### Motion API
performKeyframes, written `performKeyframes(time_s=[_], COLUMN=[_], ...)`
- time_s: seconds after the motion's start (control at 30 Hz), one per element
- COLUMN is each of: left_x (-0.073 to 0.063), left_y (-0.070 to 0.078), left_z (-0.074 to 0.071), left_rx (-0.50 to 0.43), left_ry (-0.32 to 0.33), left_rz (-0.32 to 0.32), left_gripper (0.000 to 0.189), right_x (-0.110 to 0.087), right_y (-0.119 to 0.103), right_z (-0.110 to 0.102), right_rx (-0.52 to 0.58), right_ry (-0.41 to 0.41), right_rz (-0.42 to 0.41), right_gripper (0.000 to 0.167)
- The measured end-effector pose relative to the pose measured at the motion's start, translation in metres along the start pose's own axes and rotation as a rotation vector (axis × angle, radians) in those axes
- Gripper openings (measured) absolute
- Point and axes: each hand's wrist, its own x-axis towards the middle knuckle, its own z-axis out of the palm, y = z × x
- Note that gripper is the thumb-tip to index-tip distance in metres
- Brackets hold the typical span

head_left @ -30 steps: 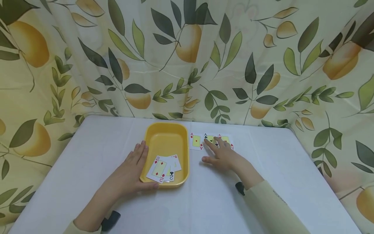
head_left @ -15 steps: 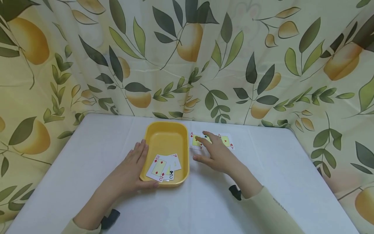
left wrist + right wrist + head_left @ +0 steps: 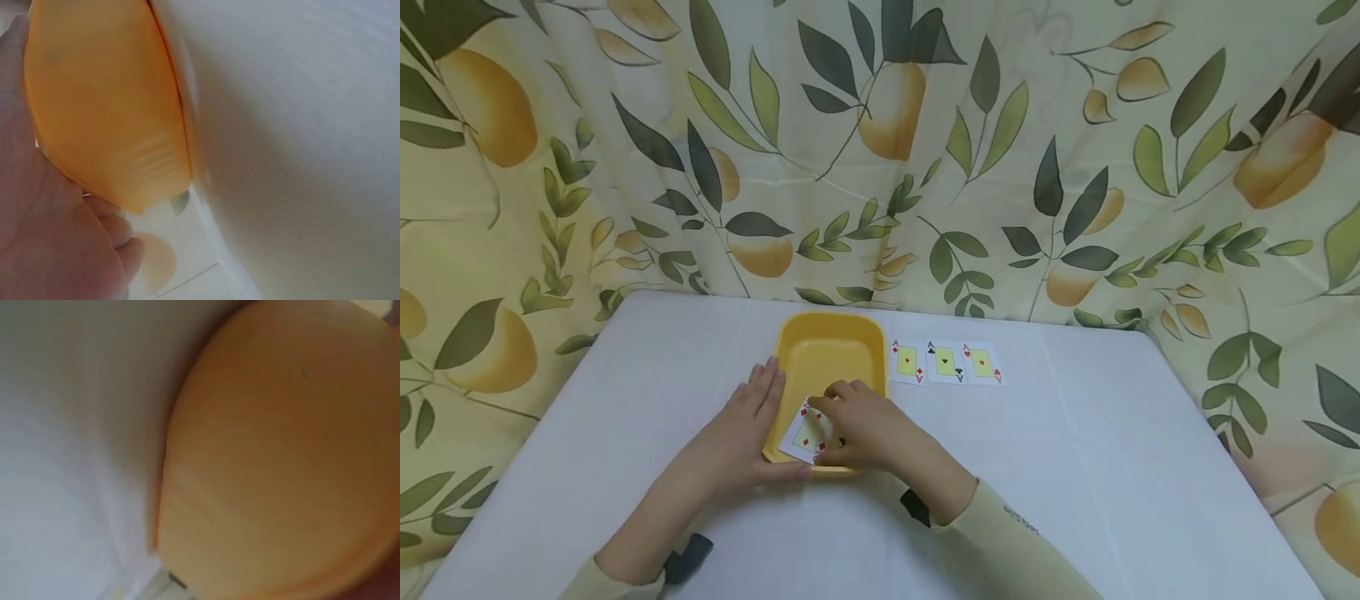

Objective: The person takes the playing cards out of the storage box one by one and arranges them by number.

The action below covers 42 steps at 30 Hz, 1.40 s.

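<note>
In the head view, my left hand (image 3: 741, 433) lies along the left side of a yellow tray (image 3: 831, 325), its fingers straight and its thumb at the near rim. The left wrist view shows the hand against the tray's outer wall (image 3: 106, 94). Inside the tray, the curled fingers and thumb of my right hand (image 3: 865, 429) are at the top and bottom ends of a two of diamonds playing card (image 3: 803, 435). That hand covers most of the other cards there. The right wrist view is filled by the tray's wall (image 3: 281, 450).
Right of the tray, an ace of diamonds (image 3: 907, 362), an ace of clubs (image 3: 945, 363) and an ace of hearts (image 3: 982, 364) lie face up in a row. A white cloth (image 3: 1075, 442) covers the table. Behind it hangs a leaf-and-fruit patterned curtain (image 3: 970, 83).
My right hand has moved left from over the row of aces and down into the tray, onto the two of diamonds. My left hand has kept its place at the tray.
</note>
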Motion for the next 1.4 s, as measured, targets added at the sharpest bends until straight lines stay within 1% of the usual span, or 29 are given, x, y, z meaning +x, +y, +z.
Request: performKeyframes(time_s=[0.1,0.2,0.3,0.4,0.5,0.63,0.73,0.83,1.07,1.27,1.4], left_x=[0.0,0.0,0.0,0.0,0.001,0.0,0.0,0.0,0.0,0.0,0.001], left_y=[0.001,0.002,0.003,0.003,0.003,0.003,0.003,0.002,0.001,0.001,0.002], left_z=[0.001,0.0,-0.001,-0.001,-0.001,-0.002,-0.001,-0.001,0.0,0.0,0.0], left_rx=[-0.002,-0.009,-0.015,-0.01,-0.011,-0.02,-0.018,-0.011,-0.004,0.011,0.01], left_ry=[-0.003,-0.013,-0.012,0.001,0.004,-0.008,-0.011,-0.011,0.003,0.005,-0.001], left_rz=[-0.002,-0.02,-0.022,-0.004,0.002,-0.016,-0.015,-0.009,-0.004,0.001,-0.002], left_gripper=[0.135,0.136,0.136,0.135,0.136,0.136,0.135,0.133,0.132,0.132,0.132], right_x=[0.006,0.011,0.016,0.02,0.023,0.026,0.027,0.027,0.021,0.012,0.002], right_y=[-0.004,-0.008,-0.01,-0.01,-0.009,-0.007,-0.006,-0.005,0.001,0.009,0.014], right_z=[0.007,0.011,0.014,0.016,0.016,0.013,0.01,0.007,-0.004,-0.016,-0.026], right_rx=[-0.059,-0.122,-0.184,-0.212,-0.186,-0.127,-0.105,-0.089,-0.038,-0.009,0.012], right_ry=[-0.014,-0.011,-0.003,-0.007,-0.025,-0.057,-0.075,-0.073,-0.007,0.059,0.102], right_rz=[0.047,0.086,0.105,0.114,0.122,0.125,0.117,0.105,0.089,0.071,0.097], right_gripper=[0.076,0.081,0.085,0.085,0.082,0.08,0.082,0.085,0.091,0.096,0.097])
